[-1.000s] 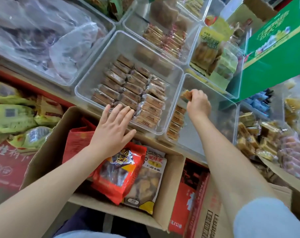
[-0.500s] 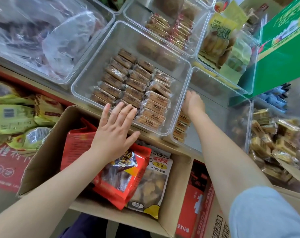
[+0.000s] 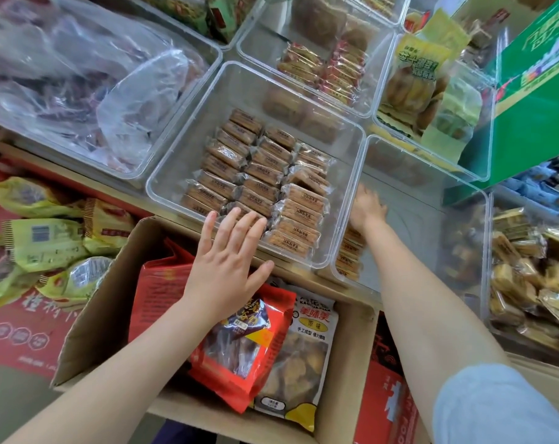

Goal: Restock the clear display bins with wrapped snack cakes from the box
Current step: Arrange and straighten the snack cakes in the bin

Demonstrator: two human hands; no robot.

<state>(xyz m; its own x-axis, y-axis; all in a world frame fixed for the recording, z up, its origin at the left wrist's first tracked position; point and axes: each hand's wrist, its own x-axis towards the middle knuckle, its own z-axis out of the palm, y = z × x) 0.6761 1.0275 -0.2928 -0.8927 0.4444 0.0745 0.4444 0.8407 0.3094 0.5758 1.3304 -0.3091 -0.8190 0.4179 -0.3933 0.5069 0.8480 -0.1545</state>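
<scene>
Rows of brown wrapped snack cakes [image 3: 262,184] fill the near part of the middle clear bin [image 3: 163,193]. My left hand [image 3: 227,267] lies flat with straight fingers at that bin's near rim, above the open cardboard box [image 3: 102,299]. My right hand [image 3: 368,208] is blurred and reaches down into the neighbouring clear bin [image 3: 432,219] with its fingers spread. It is just above a short stack of cakes [image 3: 348,251] along that bin's left wall. I see nothing in either hand. The box holds a red snack bag [image 3: 239,347] and a white-and-yellow one [image 3: 303,347].
A bin with crumpled clear plastic bags [image 3: 79,75] sits at the upper left. A green carton [image 3: 534,91] stands at the upper right. Gold-wrapped snacks [image 3: 528,267] fill the far-right bin. Green-yellow packs [image 3: 41,241] lie left of the box, and a red carton [image 3: 387,395] is on its right.
My right hand held a cake above the right bin, then lowered into the bin beside the stack; now its fingers are spread. My left hand has stayed at the middle bin's rim.
</scene>
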